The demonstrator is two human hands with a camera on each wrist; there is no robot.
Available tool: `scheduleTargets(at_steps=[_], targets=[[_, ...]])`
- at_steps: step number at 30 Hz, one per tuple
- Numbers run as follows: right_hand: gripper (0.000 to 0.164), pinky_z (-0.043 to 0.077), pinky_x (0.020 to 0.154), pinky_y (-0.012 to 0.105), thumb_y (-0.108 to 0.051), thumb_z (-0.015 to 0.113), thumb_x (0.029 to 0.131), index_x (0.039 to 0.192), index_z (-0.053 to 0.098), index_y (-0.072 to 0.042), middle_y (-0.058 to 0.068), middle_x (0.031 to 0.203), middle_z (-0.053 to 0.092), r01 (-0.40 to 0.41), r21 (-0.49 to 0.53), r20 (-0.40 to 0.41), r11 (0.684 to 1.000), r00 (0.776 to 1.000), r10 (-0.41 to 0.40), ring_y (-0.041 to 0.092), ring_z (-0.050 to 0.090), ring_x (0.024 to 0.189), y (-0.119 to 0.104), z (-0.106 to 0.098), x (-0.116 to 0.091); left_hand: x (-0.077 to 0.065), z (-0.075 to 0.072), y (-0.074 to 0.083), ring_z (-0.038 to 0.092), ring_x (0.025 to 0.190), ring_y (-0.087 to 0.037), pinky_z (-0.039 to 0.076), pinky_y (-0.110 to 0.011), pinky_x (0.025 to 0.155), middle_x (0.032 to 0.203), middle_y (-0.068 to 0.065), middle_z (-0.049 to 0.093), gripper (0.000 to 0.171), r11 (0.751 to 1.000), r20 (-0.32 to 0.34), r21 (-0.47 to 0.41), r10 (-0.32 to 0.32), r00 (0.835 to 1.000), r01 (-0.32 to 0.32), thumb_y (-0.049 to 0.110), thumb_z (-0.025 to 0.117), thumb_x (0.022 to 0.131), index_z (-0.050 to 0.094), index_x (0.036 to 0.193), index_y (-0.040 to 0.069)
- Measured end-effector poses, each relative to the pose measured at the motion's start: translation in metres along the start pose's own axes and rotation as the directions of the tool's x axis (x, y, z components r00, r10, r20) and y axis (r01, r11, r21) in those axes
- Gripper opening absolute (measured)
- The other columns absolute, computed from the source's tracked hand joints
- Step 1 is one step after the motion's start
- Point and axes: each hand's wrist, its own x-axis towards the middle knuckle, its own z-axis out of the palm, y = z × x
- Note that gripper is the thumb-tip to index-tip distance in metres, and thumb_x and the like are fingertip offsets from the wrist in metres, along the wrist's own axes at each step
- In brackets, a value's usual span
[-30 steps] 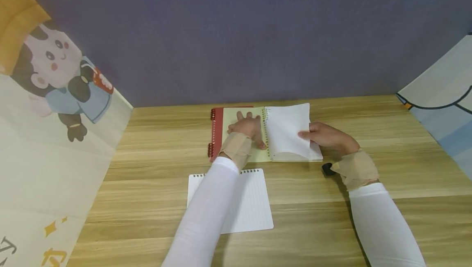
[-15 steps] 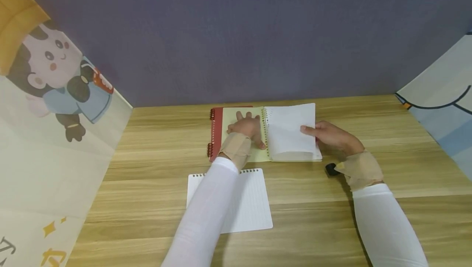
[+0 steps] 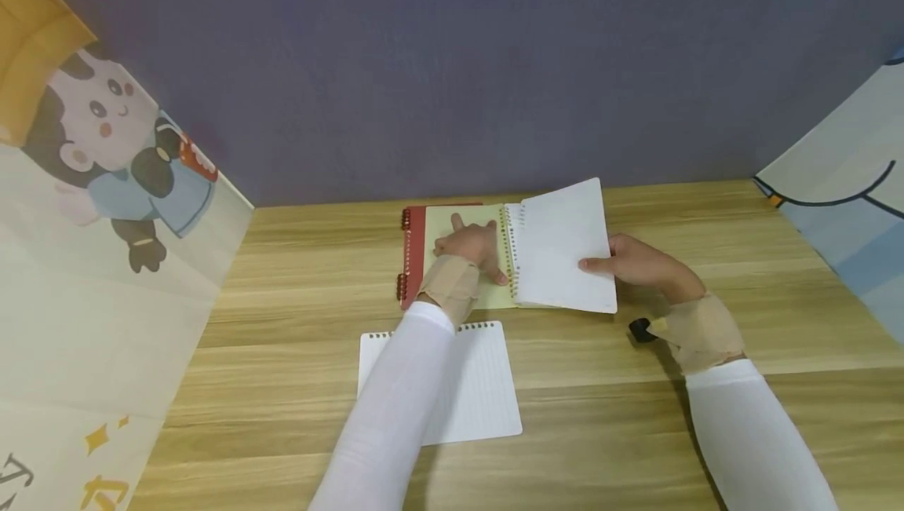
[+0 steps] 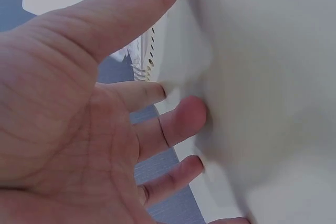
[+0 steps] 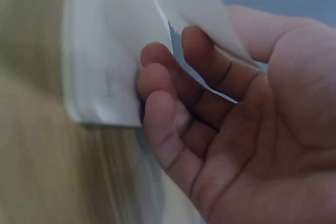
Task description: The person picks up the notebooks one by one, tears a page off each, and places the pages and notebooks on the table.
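Observation:
A spiral notebook lies open at the back of the table, its yellow inside cover (image 3: 439,220) to the left of the wire binding (image 3: 505,252). My left hand (image 3: 472,246) presses on that cover with spread fingers; the left wrist view shows the fingertips (image 4: 189,116) against it. My right hand (image 3: 639,264) pinches the right edge of a white sheet (image 3: 565,244) between thumb and fingers. The sheet is tilted, and its punched left edge stands off the binding at the top. In the right wrist view the other pages (image 5: 105,77) lie below the curled fingers.
A red notebook (image 3: 414,260) with red wire binding lies under the open one, showing at the left. A loose lined sheet (image 3: 483,393) with punched holes lies nearer, partly under the left sleeve (image 3: 395,409). A dark wall (image 3: 452,63) rises behind the table.
The sheet in my right hand has shifted right and tilted, its upper punched edge coming away from the binding. My right hand has moved slightly right; the left hand stays on the cover.

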Motion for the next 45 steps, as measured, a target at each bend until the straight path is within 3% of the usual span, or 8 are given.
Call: scheduleTargets(at_steps=[6, 13, 29, 38, 45], targets=[[0.039, 0.044, 0.077, 0.034, -0.035, 0.053, 0.091, 0.109, 0.056, -0.001, 0.008, 0.100, 0.061, 0.020, -0.137, 0.010, 0.990, 1.000, -0.019, 0.018, 0.056, 0.088, 0.001, 0.007, -0.008, -0.001, 0.000, 0.000, 0.003, 0.136, -0.034, 0.036, -0.047, 0.072, 0.143, -0.002, 0.036, 0.112, 1.000, 0.000, -0.004, 0.003, 1.000, -0.003, 0.057, 0.075, 0.058, 0.016, 0.148, 0.025], [0.042, 0.041, 0.084, 0.036, -0.031, 0.056, 0.090, 0.118, 0.049, -0.001, 0.011, 0.110, 0.058, 0.005, -0.075, 0.035, 0.997, 0.999, -0.002, 0.023, 0.056, 0.099, 0.003, 0.011, -0.013, -0.002, -0.001, 0.000, 0.008, 0.135, -0.031, 0.036, -0.045, 0.072, 0.140, -0.002, 0.039, 0.110, 1.000, 0.006, -0.011, 0.003, 1.000, -0.003, 0.055, 0.074, 0.060, 0.015, 0.148, 0.026], [0.055, 0.033, 0.093, 0.038, -0.033, 0.059, 0.087, 0.131, 0.040, -0.007, 0.010, 0.121, 0.052, 0.003, -0.084, 0.009, 0.996, 1.000, -0.003, 0.023, 0.050, 0.110, 0.005, 0.009, -0.017, 0.000, -0.001, 0.002, 0.008, 0.136, -0.030, 0.036, -0.049, 0.078, 0.141, -0.001, 0.039, 0.112, 1.000, 0.011, -0.015, -0.007, 1.000, 0.008, 0.057, 0.074, 0.059, 0.014, 0.148, 0.026], [0.059, 0.030, 0.095, 0.040, -0.031, 0.059, 0.088, 0.136, 0.034, -0.007, 0.012, 0.126, 0.049, 0.001, -0.074, 0.014, 0.997, 1.000, 0.000, 0.026, 0.046, 0.114, 0.009, 0.006, -0.016, 0.003, 0.000, 0.003, 0.020, 0.126, -0.027, 0.036, -0.049, 0.076, 0.137, -0.001, 0.042, 0.114, 1.000, 0.010, -0.025, -0.012, 1.000, 0.012, 0.057, 0.075, 0.056, 0.014, 0.148, 0.029], [0.060, 0.030, 0.095, 0.039, -0.032, 0.059, 0.087, 0.135, 0.034, -0.007, 0.011, 0.125, 0.049, -0.028, -0.058, -0.004, 0.998, 1.000, 0.027, 0.025, 0.046, 0.113, 0.008, 0.004, -0.020, 0.003, 0.001, 0.004, 0.012, 0.134, -0.027, 0.036, -0.047, 0.075, 0.140, -0.001, 0.039, 0.112, 1.000, 0.012, -0.020, -0.015, 1.000, 0.015, 0.057, 0.074, 0.058, 0.014, 0.148, 0.028]])
